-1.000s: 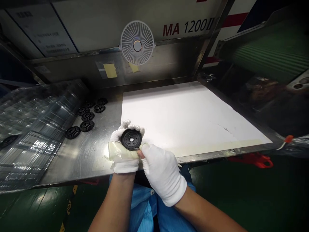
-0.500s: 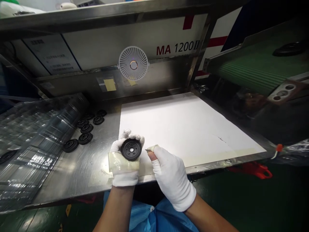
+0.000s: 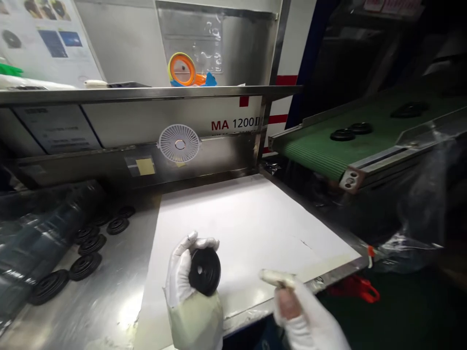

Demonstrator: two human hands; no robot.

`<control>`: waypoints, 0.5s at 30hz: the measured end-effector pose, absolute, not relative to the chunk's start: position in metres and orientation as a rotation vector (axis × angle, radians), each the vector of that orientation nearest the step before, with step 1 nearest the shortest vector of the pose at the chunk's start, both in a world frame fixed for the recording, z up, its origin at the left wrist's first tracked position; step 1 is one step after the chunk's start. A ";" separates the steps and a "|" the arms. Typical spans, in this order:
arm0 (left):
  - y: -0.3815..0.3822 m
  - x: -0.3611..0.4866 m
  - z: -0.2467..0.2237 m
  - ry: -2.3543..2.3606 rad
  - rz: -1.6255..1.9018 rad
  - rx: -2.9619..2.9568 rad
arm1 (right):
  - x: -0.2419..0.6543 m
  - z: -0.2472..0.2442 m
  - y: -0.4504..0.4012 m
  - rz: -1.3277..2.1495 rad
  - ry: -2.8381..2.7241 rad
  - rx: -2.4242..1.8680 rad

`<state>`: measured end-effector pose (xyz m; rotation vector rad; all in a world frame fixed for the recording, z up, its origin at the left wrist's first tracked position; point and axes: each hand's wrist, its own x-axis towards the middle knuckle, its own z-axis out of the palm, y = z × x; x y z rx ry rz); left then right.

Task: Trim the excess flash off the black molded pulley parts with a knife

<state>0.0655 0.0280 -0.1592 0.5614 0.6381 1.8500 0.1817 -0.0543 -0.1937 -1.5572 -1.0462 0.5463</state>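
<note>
My left hand [image 3: 182,277], in a white glove with a pale wrap at the wrist, holds a round black ribbed part [image 3: 206,272] tilted on edge above the white sheet [image 3: 233,218]. To the right, past the front edge of the sheet, is my right hand [image 3: 302,311], also gloved, with a bare thumb showing. Its thumb and forefinger are bent toward each other. Motion blurs it, and whether something small sits between the fingers cannot be made out.
Several black round parts [image 3: 85,266] lie on the metal table [image 3: 120,272] beside clear plastic trays [image 3: 40,238]. A small fan [image 3: 180,144] stands behind the sheet. Black parts [image 3: 343,134] rest on a green conveyor [image 3: 314,150]. A shelf [image 3: 138,94] crosses above.
The view has tipped up and right, showing more shelf and conveyor. My left hand has turned the black part on its side. My right hand has moved away from it, to the right.
</note>
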 end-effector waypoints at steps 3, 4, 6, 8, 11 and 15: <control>0.027 0.065 -0.154 0.654 1.722 0.422 | 0.166 -0.191 -0.044 0.733 -1.143 -1.471; 0.027 0.063 -0.153 0.654 1.646 0.381 | 0.164 -0.191 -0.038 0.749 -1.174 -1.448; 0.028 0.055 -0.153 0.638 1.470 0.297 | 0.167 -0.192 -0.029 0.717 -1.247 -1.432; 0.029 0.049 -0.154 0.603 1.304 0.233 | 0.180 -0.190 -0.020 0.652 -1.318 -1.440; 0.028 0.044 -0.160 0.571 1.125 0.269 | 0.196 -0.179 -0.007 0.649 -1.395 -1.426; 0.021 0.042 -0.170 0.636 1.001 0.364 | 0.186 -0.157 0.010 0.904 -1.480 -1.279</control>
